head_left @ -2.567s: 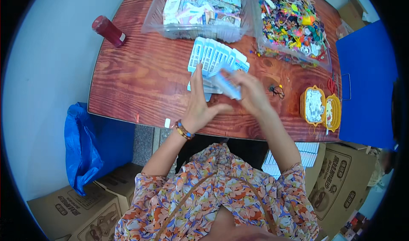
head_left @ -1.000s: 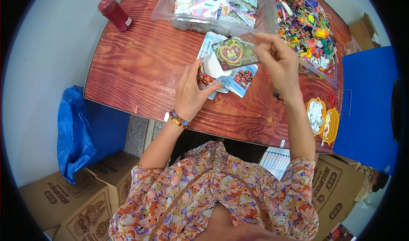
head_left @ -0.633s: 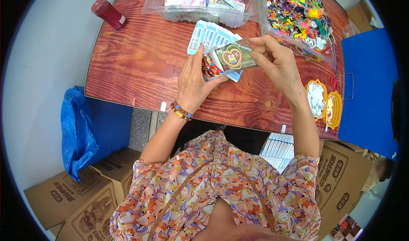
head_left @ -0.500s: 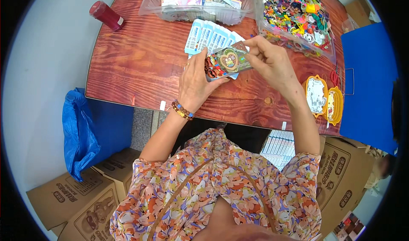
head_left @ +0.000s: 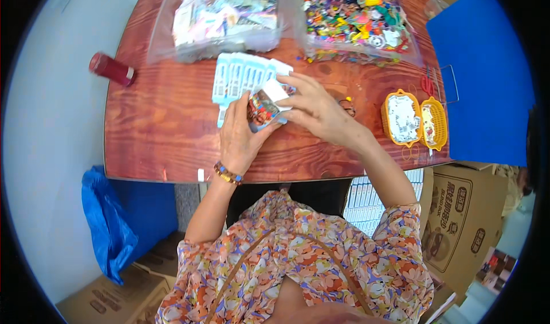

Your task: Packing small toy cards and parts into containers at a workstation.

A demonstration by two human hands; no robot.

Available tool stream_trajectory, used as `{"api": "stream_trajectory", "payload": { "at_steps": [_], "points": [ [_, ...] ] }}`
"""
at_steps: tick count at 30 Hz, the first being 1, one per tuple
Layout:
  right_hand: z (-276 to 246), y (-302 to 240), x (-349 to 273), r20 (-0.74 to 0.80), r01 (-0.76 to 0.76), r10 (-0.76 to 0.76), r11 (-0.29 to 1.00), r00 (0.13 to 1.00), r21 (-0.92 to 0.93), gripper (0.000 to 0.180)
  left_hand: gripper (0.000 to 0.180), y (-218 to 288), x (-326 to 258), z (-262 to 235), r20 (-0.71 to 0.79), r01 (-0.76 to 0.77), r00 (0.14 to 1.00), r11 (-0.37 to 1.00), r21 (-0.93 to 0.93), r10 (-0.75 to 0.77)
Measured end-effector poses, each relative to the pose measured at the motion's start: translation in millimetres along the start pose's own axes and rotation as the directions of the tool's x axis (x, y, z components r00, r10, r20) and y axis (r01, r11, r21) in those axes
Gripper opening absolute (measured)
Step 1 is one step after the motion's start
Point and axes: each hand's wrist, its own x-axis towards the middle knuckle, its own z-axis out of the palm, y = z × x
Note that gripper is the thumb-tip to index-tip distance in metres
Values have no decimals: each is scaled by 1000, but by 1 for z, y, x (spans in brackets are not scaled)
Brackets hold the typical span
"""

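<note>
Between my hands is a small box (head_left: 262,111) with a colourful printed face, tilted above the table. My left hand (head_left: 238,134) grips its near left side, the thumb along the lower edge. At the box's far right end a white flap (head_left: 275,89) stands up. The fingers of my right hand (head_left: 318,109) close around that end, and the flap lies against them. Just beyond and partly beneath my hands, several light-blue cards (head_left: 243,75) lie fanned out on the table. What is inside the box is hidden.
Far back stand a clear tub (head_left: 189,54) of flat packets and another tub (head_left: 395,54) of small colourful pieces. At right are two yellow baskets (head_left: 434,141), with red scissors (head_left: 427,85) behind. A red bottle (head_left: 112,69) lies at left on the wooden table (head_left: 154,135).
The heart picture that showed at the box is gone from sight, and a white flap shows there now. My right hand has come in closer to the left. The whole view has shifted.
</note>
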Motion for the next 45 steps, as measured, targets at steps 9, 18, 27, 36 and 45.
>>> {"api": "stream_trajectory", "payload": {
  "at_steps": [9,18,27,36,45],
  "points": [
    [-106,137,81,73,-358,553,629,830,-690,26,85,15,10,6,151,13,988,985,-172,13],
    [-122,134,62,-10,-474,477,872,879,-122,23,85,17,43,23,159,41,987,985,-165,-14],
    [-103,26,32,191,48,31,918,981,-394,19,82,37,60,45,149,-35,988,997,-74,46],
    [-115,49,21,-27,-204,208,914,978,-350,28,79,24,47,47,149,-23,988,995,-101,38],
    [-155,164,41,-169,-490,671,324,722,-809,27,77,33,40,50,205,9,978,982,-190,30]
  ]
}}
